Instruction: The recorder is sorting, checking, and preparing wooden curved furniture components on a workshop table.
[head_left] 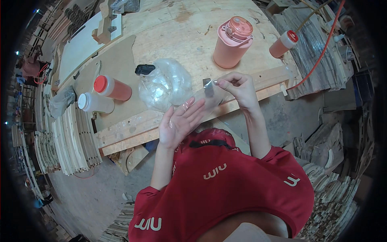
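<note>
A person in a red shirt (225, 189) works at a plywood table (169, 28) in a cluttered wood shop, seen from above. The right hand (238, 86) is closed in a pinch, thumb and forefinger gripping the top of a small grey metal piece (208, 86) that hangs just below the fingertips, at the table's near edge. The left hand (179, 123) is open and flat, palm up, fingers spread towards the metal piece; a thin clear film (209, 101) appears to lie across its fingertips, though whether the hand grips it cannot be told.

Just beyond the hands a crumpled clear plastic bag (167, 84) lies on the table, with a black cap (144, 69) at its left side. To the left lie two bottles on their sides, near each other: an orange one with a red lid (113, 88) and a white one with a white lid (95, 103). A pink flask (233, 42) with a salmon-coloured lid stands upright behind the right hand. Farther right, another orange bottle with a white collar and red cap (283, 44) leans on stacked wood, beside an orange hose (322, 52). Stacks of thin wooden slats (74, 137) sit left of the table.
</note>
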Demonstrator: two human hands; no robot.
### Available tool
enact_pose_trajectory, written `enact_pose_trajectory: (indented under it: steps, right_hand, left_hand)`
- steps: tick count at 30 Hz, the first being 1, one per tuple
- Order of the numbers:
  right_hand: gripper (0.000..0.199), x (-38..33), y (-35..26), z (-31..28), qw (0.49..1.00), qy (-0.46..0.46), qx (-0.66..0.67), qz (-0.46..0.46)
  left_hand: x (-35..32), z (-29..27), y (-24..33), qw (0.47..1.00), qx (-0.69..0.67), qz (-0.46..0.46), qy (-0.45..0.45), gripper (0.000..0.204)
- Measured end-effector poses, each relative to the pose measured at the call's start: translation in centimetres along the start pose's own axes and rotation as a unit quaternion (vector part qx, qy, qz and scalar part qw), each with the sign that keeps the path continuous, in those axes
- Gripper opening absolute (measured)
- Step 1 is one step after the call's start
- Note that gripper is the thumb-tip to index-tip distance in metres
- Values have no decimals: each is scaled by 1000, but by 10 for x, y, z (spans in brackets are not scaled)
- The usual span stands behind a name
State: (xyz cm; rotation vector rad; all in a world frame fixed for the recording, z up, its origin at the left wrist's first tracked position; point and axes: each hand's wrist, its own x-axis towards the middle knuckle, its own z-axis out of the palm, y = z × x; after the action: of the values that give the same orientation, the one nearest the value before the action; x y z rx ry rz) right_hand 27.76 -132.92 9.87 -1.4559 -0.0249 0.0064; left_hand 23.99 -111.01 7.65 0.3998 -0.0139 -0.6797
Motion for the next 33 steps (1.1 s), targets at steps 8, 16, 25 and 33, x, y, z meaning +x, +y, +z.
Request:
enact_pose_trajectory:
  steps: [8,16,25,33]
  right_hand:
    - [17,-1,-12,0,998,-25,10,52]
    - [16,-9,-5,-11,989,-100,-66,81]
    - [20,-9,-1,-16,994,-87,-29,66]
    - [25,-4,-16,-14,992,-109,-46,39]
  left_hand:
    - [1,-5,3,996,-84,8,-15,59]
    - [-8,-1,11,999,-33,33,-10,52]
    - [-9,-3,17,998,12,46,32,59]
    - [5,11,25,991,123,15,53,56]
